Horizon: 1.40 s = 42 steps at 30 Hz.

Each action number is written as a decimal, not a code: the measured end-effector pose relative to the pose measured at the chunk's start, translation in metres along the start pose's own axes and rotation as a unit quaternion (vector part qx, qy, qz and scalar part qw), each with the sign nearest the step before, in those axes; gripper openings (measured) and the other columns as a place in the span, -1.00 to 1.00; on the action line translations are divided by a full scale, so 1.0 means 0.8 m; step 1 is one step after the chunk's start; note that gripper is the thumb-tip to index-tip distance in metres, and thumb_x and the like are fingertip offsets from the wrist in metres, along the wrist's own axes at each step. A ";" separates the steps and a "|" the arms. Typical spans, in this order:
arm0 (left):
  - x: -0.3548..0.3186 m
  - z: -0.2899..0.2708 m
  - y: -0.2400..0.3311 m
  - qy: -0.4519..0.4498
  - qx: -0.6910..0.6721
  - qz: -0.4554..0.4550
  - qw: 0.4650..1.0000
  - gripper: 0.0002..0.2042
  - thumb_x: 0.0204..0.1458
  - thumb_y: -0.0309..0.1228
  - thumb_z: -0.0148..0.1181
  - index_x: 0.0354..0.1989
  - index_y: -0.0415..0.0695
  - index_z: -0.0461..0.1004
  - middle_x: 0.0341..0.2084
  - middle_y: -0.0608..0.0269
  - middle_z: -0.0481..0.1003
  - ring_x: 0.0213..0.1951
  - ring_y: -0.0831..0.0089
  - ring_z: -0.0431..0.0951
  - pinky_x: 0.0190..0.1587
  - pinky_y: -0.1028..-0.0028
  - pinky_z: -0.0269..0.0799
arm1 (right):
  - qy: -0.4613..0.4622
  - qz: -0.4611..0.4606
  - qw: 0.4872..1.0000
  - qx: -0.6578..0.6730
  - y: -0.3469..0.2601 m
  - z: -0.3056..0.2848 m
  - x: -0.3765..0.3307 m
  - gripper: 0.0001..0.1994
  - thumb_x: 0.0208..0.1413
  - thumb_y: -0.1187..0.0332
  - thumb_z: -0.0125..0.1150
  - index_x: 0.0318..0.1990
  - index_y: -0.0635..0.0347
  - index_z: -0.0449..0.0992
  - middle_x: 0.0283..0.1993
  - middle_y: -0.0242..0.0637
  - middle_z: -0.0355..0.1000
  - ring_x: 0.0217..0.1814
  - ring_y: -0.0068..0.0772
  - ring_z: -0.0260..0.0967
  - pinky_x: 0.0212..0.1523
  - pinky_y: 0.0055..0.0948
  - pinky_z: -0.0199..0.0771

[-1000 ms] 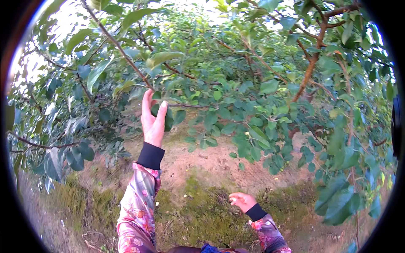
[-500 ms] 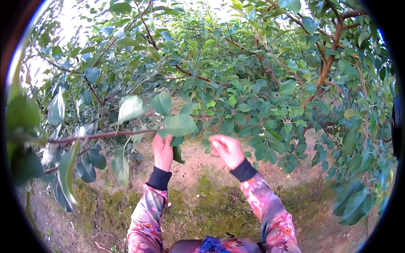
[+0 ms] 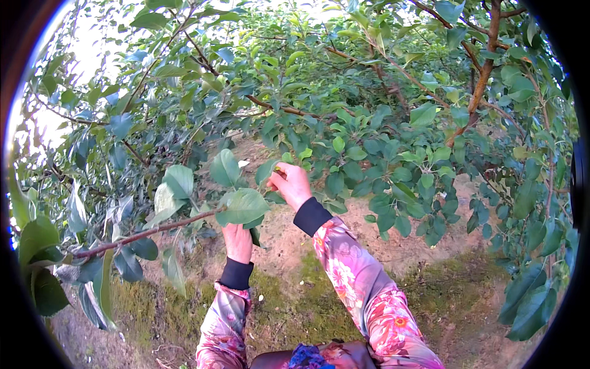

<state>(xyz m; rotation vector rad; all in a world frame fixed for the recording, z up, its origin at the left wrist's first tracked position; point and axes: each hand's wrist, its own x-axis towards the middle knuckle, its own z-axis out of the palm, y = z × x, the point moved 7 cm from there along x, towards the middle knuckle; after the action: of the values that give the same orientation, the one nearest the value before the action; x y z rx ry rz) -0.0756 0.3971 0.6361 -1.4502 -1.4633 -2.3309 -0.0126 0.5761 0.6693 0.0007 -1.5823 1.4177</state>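
A reddish-brown leafy branch [image 3: 150,230] reaches in from the left, with broad green leaves at its tip. My left hand [image 3: 238,243] is closed at that tip; a large leaf [image 3: 244,206] covers most of its fingertips. Just beyond and to the right, my right hand [image 3: 291,186] has thumb and index finger pinched together. Between them is a tiny yellow-green bit, too small to name, beside another leaf [image 3: 265,171] of the same tip. A darker leaf hangs next to my left hand.
Dense foliage [image 3: 393,160] fills the far side and the right. A thicker brown limb [image 3: 483,83] rises at the upper right. Large leaves [image 3: 46,264] stand close at the left edge. Below lies bare soil with a mossy strip [image 3: 295,301].
My right hand has moved left and forward to the branch tip, its fingers now pinched. The left hand and the branch tip sit lower in view, and the leaves have swung.
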 end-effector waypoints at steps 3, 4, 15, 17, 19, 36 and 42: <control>-0.010 0.011 0.018 -0.011 0.027 -0.008 1.000 -0.78 0.30 -0.32 -0.06 -0.05 -0.20 0.39 -0.07 0.28 0.39 0.02 0.46 0.36 0.13 0.44 0.25 | 0.002 0.075 0.989 0.128 0.008 -0.010 -0.012 -0.78 0.27 0.42 0.05 -0.06 0.37 0.51 -0.37 -0.30 0.52 -0.43 -0.54 0.50 -0.40 -0.54 0.53; -0.010 0.012 0.018 -0.018 0.019 -0.002 1.000 -0.78 0.30 -0.33 -0.06 -0.05 -0.21 0.38 -0.07 0.27 0.39 0.03 0.45 0.36 0.15 0.44 0.24 | 0.006 0.097 0.978 0.182 0.010 -0.013 -0.015 -0.77 0.28 0.41 0.05 -0.03 0.36 0.50 -0.33 -0.28 0.53 -0.42 -0.53 0.50 -0.37 -0.54 0.56; -0.026 0.024 0.007 0.003 0.069 0.072 0.995 -0.77 0.11 -0.50 -0.04 -0.05 -0.22 0.35 -0.15 0.22 0.37 -0.04 0.38 0.38 0.14 0.45 0.24 | -0.012 -0.012 0.981 -0.192 0.001 -0.009 -0.012 -0.76 0.06 0.59 0.24 -0.08 0.33 0.53 -0.44 -0.43 0.46 -0.45 -0.70 0.37 -0.41 -0.59 0.41; -0.020 0.007 -0.013 -0.001 0.005 0.077 0.997 -0.84 0.13 -0.48 0.00 -0.14 -0.22 0.39 -0.15 0.21 0.40 -0.02 0.37 0.39 0.16 0.39 0.23 | -0.001 -0.041 0.989 -0.142 0.007 -0.002 -0.005 -0.82 0.05 0.64 0.19 -0.17 0.34 0.56 -0.40 -0.41 0.50 -0.36 -0.70 0.38 -0.35 -0.57 0.42; -0.027 0.003 -0.025 -0.005 -0.006 0.067 0.998 -0.85 0.13 -0.46 0.02 -0.17 -0.22 0.40 -0.15 0.21 0.41 -0.01 0.36 0.39 0.16 0.36 0.23 | -0.034 -0.030 0.989 -0.140 0.014 -0.003 -0.011 -0.79 0.10 0.64 0.11 -0.11 0.35 0.55 -0.30 -0.35 0.55 -0.32 -0.66 0.43 -0.31 -0.57 0.45; -0.043 0.006 -0.027 -0.004 0.022 0.063 0.998 -0.83 0.01 -0.60 0.07 -0.20 -0.22 0.45 -0.25 0.25 0.43 -0.17 0.43 0.42 -0.05 0.45 0.33 | 0.053 -0.305 0.838 -0.449 -0.149 -0.011 0.192 -0.75 0.08 0.48 0.12 -0.07 0.25 0.52 -0.13 -0.09 0.48 -0.13 0.01 0.48 -0.07 -0.16 0.49; -0.042 0.003 -0.011 -0.029 0.029 0.014 0.999 -0.85 0.07 -0.45 0.11 -0.18 -0.14 0.45 -0.17 0.24 0.41 -0.09 0.38 0.40 0.02 0.41 0.29 | 0.043 -0.192 0.718 -0.668 -0.131 0.017 0.259 -0.50 0.11 0.56 -0.03 0.25 0.10 0.22 0.06 0.00 0.41 -0.08 0.06 0.51 -0.09 -0.09 0.55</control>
<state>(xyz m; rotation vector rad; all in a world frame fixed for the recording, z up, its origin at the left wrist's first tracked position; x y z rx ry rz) -0.0588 0.3895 0.6062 -1.5255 -1.4998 -2.2301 -0.0706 0.6501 0.8824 -0.5474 -2.0282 -0.2659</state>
